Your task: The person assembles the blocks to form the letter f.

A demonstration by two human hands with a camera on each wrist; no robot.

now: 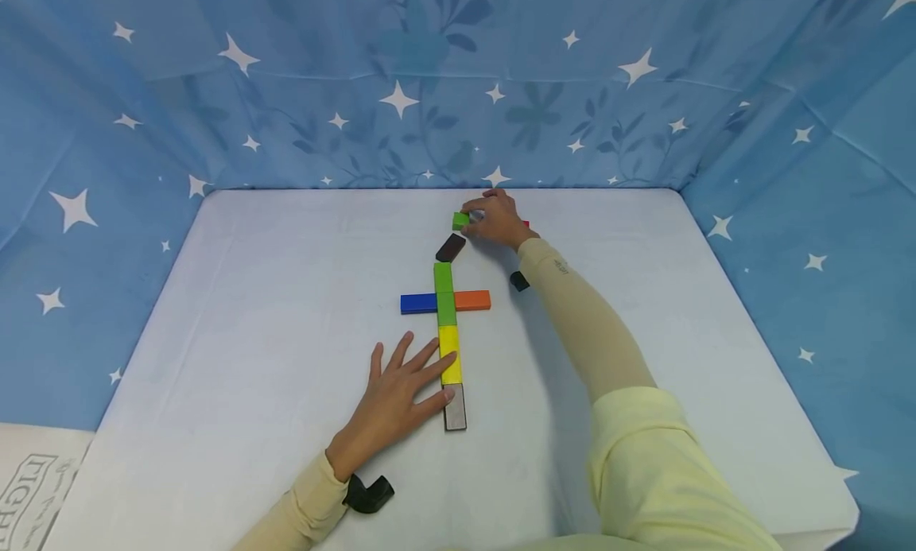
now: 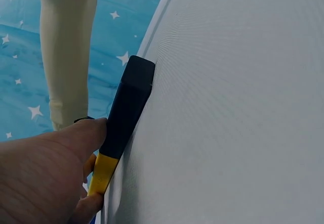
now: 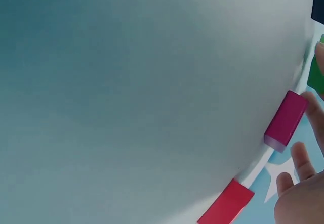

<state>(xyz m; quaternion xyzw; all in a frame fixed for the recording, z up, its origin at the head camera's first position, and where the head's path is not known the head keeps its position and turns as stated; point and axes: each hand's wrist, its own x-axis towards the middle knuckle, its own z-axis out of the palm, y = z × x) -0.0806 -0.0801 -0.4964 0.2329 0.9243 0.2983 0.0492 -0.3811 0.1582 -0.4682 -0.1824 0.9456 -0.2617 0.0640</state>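
A line of blocks runs up the table in the head view: a grey block [image 1: 455,408], a yellow block [image 1: 449,338] and two green blocks [image 1: 444,277], with a blue block [image 1: 418,304] and an orange block [image 1: 473,300] at the sides. My left hand [image 1: 390,400] lies with fingers spread, its thumb touching the grey block, which looks dark in the left wrist view, and a finger on the yellow one. Beyond a slanted dark brown block [image 1: 451,248], my right hand [image 1: 495,221] pinches a small green block [image 1: 459,222] between thumb and finger.
A magenta block [image 3: 287,118] and a red block [image 3: 226,204] lie near the right hand. Black pieces [image 1: 368,494] sit beside both wrists. Starry blue curtains [image 1: 401,137] hang behind and beside the white table [image 1: 286,296].
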